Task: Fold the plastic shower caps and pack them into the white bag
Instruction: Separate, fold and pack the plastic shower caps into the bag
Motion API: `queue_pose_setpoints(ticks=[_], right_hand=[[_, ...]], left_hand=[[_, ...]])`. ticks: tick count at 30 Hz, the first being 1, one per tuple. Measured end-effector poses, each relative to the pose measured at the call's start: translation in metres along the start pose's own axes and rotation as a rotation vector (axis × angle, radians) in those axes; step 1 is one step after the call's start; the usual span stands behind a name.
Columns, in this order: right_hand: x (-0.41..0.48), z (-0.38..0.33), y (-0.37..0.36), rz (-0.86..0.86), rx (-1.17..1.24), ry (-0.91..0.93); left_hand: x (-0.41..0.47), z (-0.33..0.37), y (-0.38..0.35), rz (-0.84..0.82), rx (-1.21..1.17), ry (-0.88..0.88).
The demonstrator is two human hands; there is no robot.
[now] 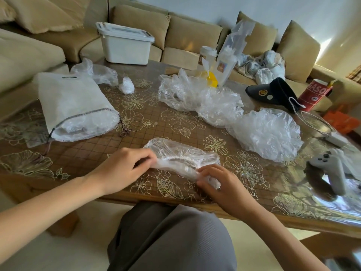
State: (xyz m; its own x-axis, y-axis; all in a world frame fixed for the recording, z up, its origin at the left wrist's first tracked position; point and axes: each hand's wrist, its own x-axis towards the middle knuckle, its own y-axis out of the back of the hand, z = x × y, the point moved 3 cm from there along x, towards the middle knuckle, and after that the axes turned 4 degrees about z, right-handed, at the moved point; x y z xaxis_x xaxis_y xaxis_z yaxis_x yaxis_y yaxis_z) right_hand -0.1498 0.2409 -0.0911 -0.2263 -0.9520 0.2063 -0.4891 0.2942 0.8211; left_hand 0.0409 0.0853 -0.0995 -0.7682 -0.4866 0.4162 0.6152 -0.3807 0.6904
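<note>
Two hands work on one clear shower cap (183, 156), which lies flattened into a long strip near the front edge of the desk (93, 153). The left hand (125, 169) pinches the cap's left end, fingers curled onto the plastic. The right hand (220, 184) grips the bunched near-right end, its fingers curled round a wad of the film. Grey-clad knees show below the desk edge.

Further back on the left, the white bag (76, 106) lies on its side, its drawstring mouth open towards the person, with clear plastic showing inside. To the right, a grey game controller (330, 169) rests near the desk's right edge. Beyond the held cap, three loose caps lie in a diagonal line: one puffy cap (265, 133) at right, a second (218, 106) touching it, and a third (179, 90) further back.

Behind the bag sit a small rolled bundle (127, 86) and a crumpled clear sheet (95, 72). A black visor (273, 90) and a red can (312, 94) stand at far right. A white storage box (125, 45) sits at the desk's far edge, before a tan sofa (187, 34).
</note>
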Motion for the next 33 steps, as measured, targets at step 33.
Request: queue_pose_setpoints(ticks=[33], right_hand=[[0.061,0.018,-0.006,0.197,-0.495,-0.542]], left_hand=[[0.07,-0.023,-0.031,0.31,0.486,0.378]])
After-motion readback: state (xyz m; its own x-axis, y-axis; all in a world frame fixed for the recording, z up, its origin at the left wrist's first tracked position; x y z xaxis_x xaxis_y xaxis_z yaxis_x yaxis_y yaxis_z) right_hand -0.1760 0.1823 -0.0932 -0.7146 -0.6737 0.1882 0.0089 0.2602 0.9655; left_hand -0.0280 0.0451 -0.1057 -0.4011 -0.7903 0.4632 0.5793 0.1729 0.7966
